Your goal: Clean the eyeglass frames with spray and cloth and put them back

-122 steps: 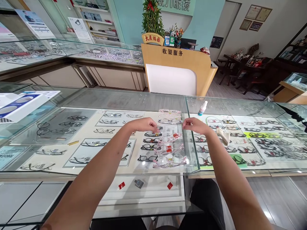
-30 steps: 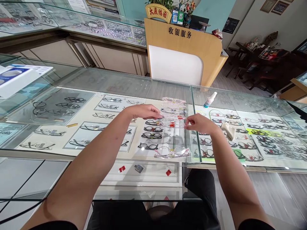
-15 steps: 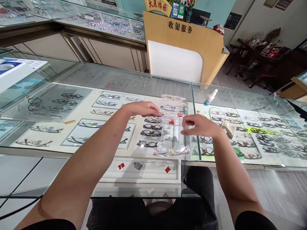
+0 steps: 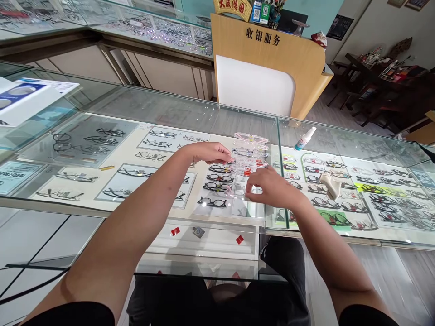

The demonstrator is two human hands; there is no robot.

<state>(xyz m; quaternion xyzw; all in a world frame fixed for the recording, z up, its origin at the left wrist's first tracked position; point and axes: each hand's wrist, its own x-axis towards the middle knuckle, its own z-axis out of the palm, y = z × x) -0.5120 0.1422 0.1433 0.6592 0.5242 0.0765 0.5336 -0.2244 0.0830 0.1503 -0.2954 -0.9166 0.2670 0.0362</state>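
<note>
My left hand [image 4: 212, 153] is over the display case, its fingers pinched at the inner end of the glasses rows; what they hold, if anything, is too small to tell. To its right, my right hand [image 4: 272, 185] curls over the front part of the clear column, thumb and fingers around a clear pinkish pair of glasses [image 4: 229, 190] that is hard to make out. Black-framed glasses [image 4: 212, 202] lie in a column below my left hand. Farther back lie clear pink glasses [image 4: 250, 137], with red tags [image 4: 248, 171] on the pairs between my hands.
A white spray bottle [image 4: 305, 139] and a cream-coloured object [image 4: 330, 185] stand on the right-hand glass, above more glasses. An open drawer [image 4: 217, 249] with red tags juts out in front of me. Beyond the case is a wooden counter [image 4: 268, 50].
The clear pinkish glasses at the case's front edge have left that spot. My right hand has moved down and left, closer to the clear column. The view has shifted slightly.
</note>
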